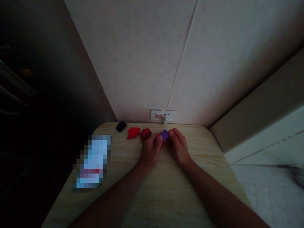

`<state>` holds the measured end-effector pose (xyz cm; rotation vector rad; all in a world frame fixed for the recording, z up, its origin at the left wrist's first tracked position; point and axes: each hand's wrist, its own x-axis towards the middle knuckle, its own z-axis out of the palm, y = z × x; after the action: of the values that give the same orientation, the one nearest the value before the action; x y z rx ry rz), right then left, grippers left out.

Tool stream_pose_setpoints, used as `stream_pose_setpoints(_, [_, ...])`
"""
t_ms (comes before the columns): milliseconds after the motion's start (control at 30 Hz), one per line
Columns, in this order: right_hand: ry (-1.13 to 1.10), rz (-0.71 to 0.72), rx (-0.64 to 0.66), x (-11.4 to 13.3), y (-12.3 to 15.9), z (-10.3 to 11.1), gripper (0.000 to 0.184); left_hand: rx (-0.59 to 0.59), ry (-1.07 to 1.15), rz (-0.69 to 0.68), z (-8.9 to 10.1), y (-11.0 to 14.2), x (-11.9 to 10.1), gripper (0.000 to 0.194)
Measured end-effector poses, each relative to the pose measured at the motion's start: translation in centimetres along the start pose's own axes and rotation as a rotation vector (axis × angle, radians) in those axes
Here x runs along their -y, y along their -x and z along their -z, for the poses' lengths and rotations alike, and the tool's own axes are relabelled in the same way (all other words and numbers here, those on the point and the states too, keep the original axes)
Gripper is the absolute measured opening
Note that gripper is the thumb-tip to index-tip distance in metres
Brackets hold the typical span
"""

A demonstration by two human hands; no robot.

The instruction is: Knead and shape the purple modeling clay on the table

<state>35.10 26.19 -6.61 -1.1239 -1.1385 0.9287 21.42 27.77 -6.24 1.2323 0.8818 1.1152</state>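
Note:
Both hands meet over the far part of a pale wooden tabletop (161,196). Between them is a small purple piece that looks like soft cloth (164,134). My left hand (152,148) is closed on its left side, thumb on top. My right hand (178,145) pinches its right edge. Something dark red shows under the fingers, mostly hidden. Just left of my left hand lies a dark red crumpled piece (145,134). Beside that sit a bright red piece (133,133) and a black piece (121,126).
A blurred-out, lit, phone-like object (95,161) lies at the table's left edge. Behind the table, a wall socket (162,115) holds a white plug (164,118). A pale cabinet-like panel (266,126) stands at the right. The left side is dark.

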Motion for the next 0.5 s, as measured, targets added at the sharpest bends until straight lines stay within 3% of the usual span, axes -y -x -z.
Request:
stream_pose_setpoints(33, [-0.034, 0.033, -0.032, 0.0, 0.0, 0.1, 0.028, 0.011, 0.012, 0.016, 0.0, 0.0, 0.0, 0.040])
stream_pose_setpoints(100, [-0.047, 0.107, -0.042, 0.2, -0.1, 0.2, 0.039, 0.018, 0.042, 0.053, 0.0, -0.1, -0.3, 0.047])
stream_pose_setpoints(167, [-0.003, 0.116, 0.057, 0.7, -0.1, 0.1, 0.050, -0.009, 0.119, 0.104, 0.0, -0.2, -0.5, 0.049])
stream_pose_setpoints(267, [0.011, 0.047, 0.132, 1.1, -0.2, -0.1, 0.032, -0.017, 0.204, 0.133, 0.0, -0.3, -0.5, 0.044])
stream_pose_setpoints(400, [-0.003, 0.053, -0.083, 0.6, -0.6, -0.3, 0.028, 0.010, 0.120, 0.054, 0.1, -0.7, 0.1, 0.040])
stream_pose_setpoints(500, [0.052, 0.067, -0.139, 0.1, -0.7, -0.3, 0.029, -0.045, -0.002, -0.005, 0.1, -1.0, 0.4, 0.037])
